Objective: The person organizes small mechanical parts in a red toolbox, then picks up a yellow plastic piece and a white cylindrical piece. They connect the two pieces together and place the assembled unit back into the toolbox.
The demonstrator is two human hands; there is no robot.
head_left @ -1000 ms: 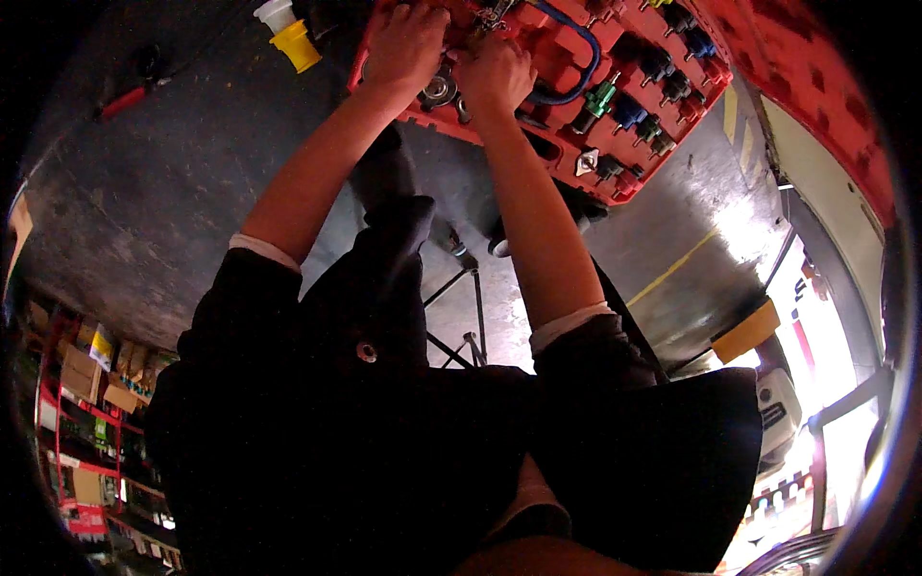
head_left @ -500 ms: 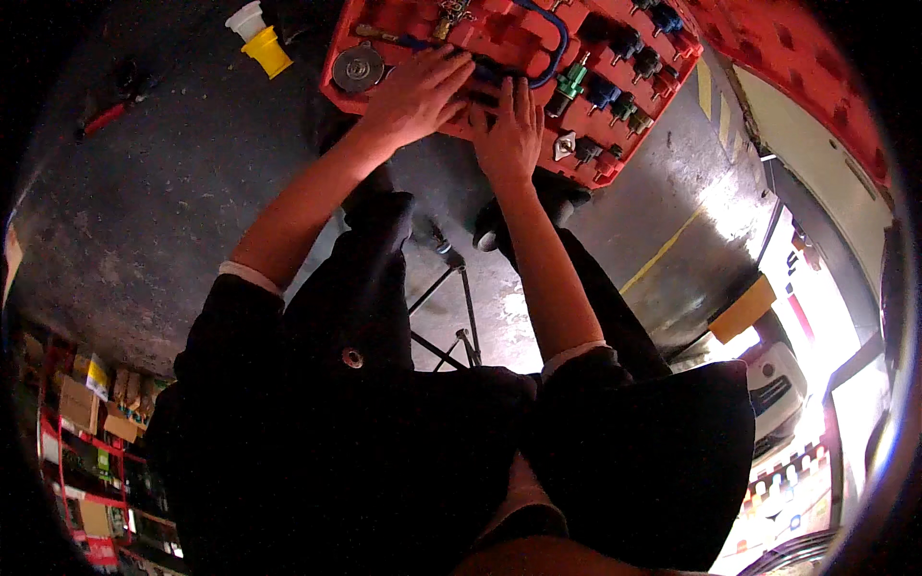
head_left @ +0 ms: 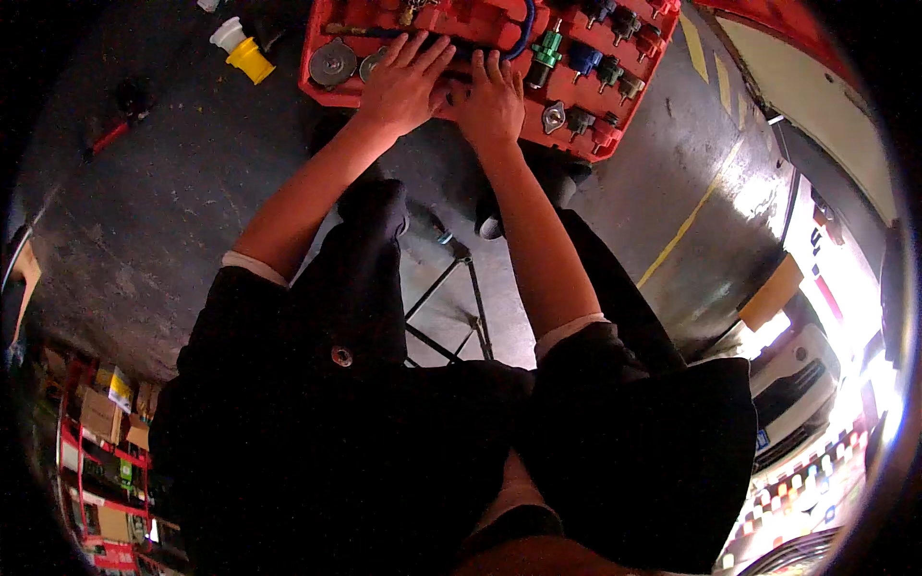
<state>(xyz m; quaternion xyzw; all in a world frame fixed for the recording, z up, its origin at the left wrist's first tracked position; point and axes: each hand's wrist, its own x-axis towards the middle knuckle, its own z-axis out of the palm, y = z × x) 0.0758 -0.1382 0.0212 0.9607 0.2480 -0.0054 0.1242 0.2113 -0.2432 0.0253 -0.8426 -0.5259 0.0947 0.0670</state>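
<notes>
A red moulded tool case [head_left: 534,132] lies spread out at the top of the view, holding several fittings in recesses. Fingers stretched forward, my left hand [head_left: 401,94] rests at its near edge, beside two round metal caps [head_left: 332,63]. Just right of it, my right hand [head_left: 488,104] lies with fingers extended over the same edge, under a curved blue hose [head_left: 527,35]. What lies beneath my palms is hidden. A green fitting [head_left: 547,50], a silver cap [head_left: 554,116] and several blue and dark adapters [head_left: 585,60] sit right of my right hand.
A yellow cup-shaped piece [head_left: 252,61] joined to a white one lies on the floor left of the case. Farther left is a red-handled tool [head_left: 109,137]. A thin black frame [head_left: 470,283] stands between my legs. Red shelving [head_left: 69,451] is lower left, a white vehicle [head_left: 797,384] right.
The case, both hands and the floor items sit a little higher and mostly farther left in view. My hands keep about the same place on the case.
</notes>
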